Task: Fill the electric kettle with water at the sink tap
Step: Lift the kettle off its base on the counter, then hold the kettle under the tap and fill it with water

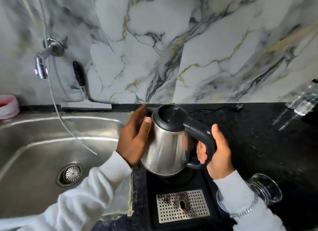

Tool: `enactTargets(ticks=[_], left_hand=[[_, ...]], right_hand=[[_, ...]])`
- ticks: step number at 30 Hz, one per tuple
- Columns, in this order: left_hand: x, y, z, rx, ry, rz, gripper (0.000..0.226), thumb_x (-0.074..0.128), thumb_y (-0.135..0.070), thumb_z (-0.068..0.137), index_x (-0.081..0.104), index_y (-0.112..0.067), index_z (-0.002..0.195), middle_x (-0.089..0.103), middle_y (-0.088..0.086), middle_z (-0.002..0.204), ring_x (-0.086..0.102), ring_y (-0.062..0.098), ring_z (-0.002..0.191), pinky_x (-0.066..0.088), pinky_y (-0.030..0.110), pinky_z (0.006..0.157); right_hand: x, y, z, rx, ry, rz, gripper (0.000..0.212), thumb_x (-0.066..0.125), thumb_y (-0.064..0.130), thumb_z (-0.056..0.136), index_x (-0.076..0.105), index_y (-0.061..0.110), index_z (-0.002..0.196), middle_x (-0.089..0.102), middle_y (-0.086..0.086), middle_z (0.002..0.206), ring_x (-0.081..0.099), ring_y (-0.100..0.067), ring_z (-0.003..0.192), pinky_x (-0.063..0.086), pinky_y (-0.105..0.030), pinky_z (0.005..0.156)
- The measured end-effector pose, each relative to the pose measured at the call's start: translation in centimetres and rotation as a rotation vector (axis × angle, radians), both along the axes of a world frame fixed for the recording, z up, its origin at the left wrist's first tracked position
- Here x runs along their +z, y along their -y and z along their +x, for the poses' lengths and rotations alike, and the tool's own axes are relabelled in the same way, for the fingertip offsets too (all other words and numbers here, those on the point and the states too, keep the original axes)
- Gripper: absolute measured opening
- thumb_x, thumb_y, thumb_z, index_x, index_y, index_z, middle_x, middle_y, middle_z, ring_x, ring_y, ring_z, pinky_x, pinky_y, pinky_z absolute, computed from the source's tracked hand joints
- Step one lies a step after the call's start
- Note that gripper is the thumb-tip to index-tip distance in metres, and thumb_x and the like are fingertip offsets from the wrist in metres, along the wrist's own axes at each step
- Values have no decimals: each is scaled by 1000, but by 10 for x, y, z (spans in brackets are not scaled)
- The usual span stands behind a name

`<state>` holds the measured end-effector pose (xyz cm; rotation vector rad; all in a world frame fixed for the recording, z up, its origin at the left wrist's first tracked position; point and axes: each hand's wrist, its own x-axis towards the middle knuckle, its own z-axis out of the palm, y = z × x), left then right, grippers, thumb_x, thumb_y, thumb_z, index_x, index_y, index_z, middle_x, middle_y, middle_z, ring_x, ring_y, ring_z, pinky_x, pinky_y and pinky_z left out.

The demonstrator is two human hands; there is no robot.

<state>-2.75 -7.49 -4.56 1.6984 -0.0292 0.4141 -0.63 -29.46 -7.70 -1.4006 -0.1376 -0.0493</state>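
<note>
Two hands hold the steel electric kettle beside the sink's right edge: right hand grips its handle, left hand lies open against its side.

The steel electric kettle, with black lid shut and black handle, is tilted above its black base, right of the steel sink; the wall tap is dry.

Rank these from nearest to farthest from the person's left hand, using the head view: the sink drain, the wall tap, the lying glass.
From the left hand:
1. Sink drain, below-left in the basin.
2. Wall tap, up-left on the marble wall.
3. Lying glass, far right on the black counter.
</note>
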Motion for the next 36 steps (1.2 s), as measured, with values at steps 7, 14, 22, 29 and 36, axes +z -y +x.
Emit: enactTargets(ticks=[7,14,22,29,36], left_hand=[[30,-62,-26,207,29,695,63,39,-67,79,55,-30,127,35,11,154,26,24,145,30,45,115],[30,-125,-47,250,82,505,47,71,-32,72,61,-16,116,26,9,156,21,28,146,23,46,119],[67,-156,-53,76,421,667,39,44,-7,73,63,-13,107,58,6,137,42,15,137,25,44,120],[93,-211,-30,-47,271,-70,37,41,20,83,61,-3,104,55,16,135,62,2,112,49,27,101],[97,-315,21,285,233,226,22,80,-6,69,72,-9,90,75,12,98,70,18,97,51,37,99]], right_hand=[[4,-96,-8,41,24,-46,80,55,78,74,43,7,38,38,-10,32,33,-23,30,29,-28,40],[-17,-185,-15,66,-21,-20,76,58,80,70,47,12,38,39,-10,35,32,-21,28,26,-24,35],[-31,-270,-14,126,-67,70,80,51,84,72,44,14,33,36,-10,30,30,-22,25,21,-23,35],[-35,-316,-7,167,-185,205,74,40,74,79,38,11,39,33,-4,33,27,-17,27,19,-26,34],[-18,-345,22,189,-353,536,57,42,52,86,43,12,45,28,-4,32,30,-16,25,17,-22,36]])
